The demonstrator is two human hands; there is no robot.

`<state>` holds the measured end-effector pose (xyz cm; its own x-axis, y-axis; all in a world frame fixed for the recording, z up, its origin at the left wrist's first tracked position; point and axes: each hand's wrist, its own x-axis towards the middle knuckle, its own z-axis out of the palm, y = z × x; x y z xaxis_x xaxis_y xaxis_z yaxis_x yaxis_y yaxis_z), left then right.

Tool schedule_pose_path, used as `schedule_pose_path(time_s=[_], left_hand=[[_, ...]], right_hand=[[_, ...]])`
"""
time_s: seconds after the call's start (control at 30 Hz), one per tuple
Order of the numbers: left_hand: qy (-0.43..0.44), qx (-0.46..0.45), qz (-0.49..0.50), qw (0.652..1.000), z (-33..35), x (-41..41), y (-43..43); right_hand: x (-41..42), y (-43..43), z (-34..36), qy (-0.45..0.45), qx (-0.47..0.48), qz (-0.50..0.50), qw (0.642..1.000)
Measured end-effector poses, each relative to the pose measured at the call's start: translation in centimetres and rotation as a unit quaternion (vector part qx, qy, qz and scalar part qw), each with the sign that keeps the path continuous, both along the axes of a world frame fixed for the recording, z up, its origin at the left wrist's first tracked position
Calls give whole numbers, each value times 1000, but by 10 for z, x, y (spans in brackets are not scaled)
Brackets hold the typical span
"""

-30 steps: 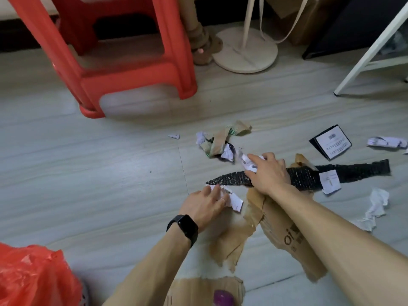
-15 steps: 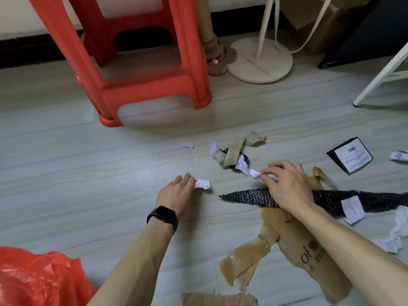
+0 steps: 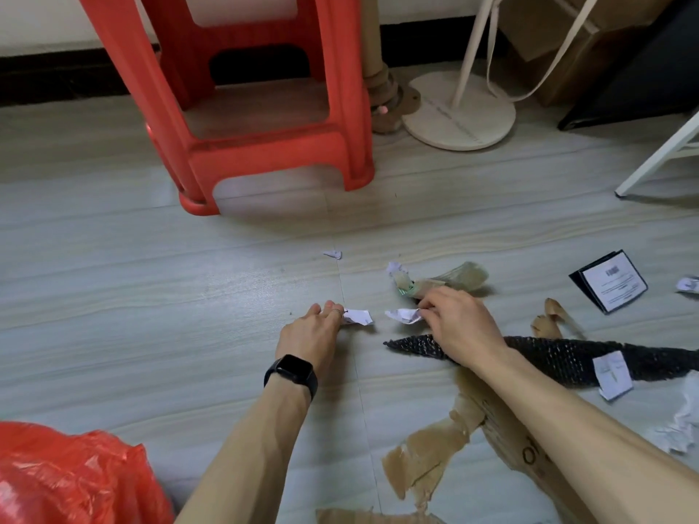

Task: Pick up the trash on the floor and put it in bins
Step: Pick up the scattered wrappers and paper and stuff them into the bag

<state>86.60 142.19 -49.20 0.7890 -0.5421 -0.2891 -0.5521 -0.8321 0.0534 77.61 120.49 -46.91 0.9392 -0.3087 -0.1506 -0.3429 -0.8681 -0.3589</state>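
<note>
My left fingertips [image 3: 334, 310] are curled in and pinching the crumpled white scrap [image 3: 358, 316], which sticks out to the right of them. My right fingertips [image 3: 425, 308] do the same with the folded white scrap [image 3: 404, 315], and that one pokes out to the left. So the two bits of paper sit just apart from each other, low over the floor [image 3: 151, 296], well in front of the red stool [image 3: 264, 153], about in line with its right front leg.

Both hands are palm down. The left hand [image 3: 314, 330] has a ring and a black watch [image 3: 291, 372] on the wrist. The right hand [image 3: 461, 327] is over the pointed end of the black bubble-wrap strip [image 3: 567, 357], but I can't tell if it's touching it.

More trash, all on my side of the stool:
- the tan and green wad [image 3: 454, 279] is just beyond my right knuckles, toward the stool
- a tiny white bit [image 3: 333, 254] lies a little closer to the stool than that
- torn brown cardboard [image 3: 427, 455] is under my right forearm, farthest from the stool
- a black folder with a label [image 3: 609, 285] sits off to the stool's right

The red plastic bag [image 3: 68, 478] is nearest to me, well in front of the stool's left side.
</note>
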Motion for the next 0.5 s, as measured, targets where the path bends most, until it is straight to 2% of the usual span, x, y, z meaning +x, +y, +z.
schedule_pose_path(time_s=[0.1, 0.23, 0.3, 0.4, 0.5], left_hand=[[-8, 10, -13, 1000, -3, 2, -1], [-32, 41, -33, 998, -2, 8, -5], [-53, 51, -51, 996, 3, 12, -14], [-80, 10, -80, 994, 8, 29, -31], [-55, -23, -59, 996, -1, 50, -48]], right_hand=[[-28, -7, 13, -76, 70, -53, 993], [-58, -17, 20, -73, 106, -92, 987], [-72, -21, 14, -53, 90, -89, 991], [-91, -16, -5, -19, 17, -60, 998], [-104, -8, -28, -44, -26, -41, 998]])
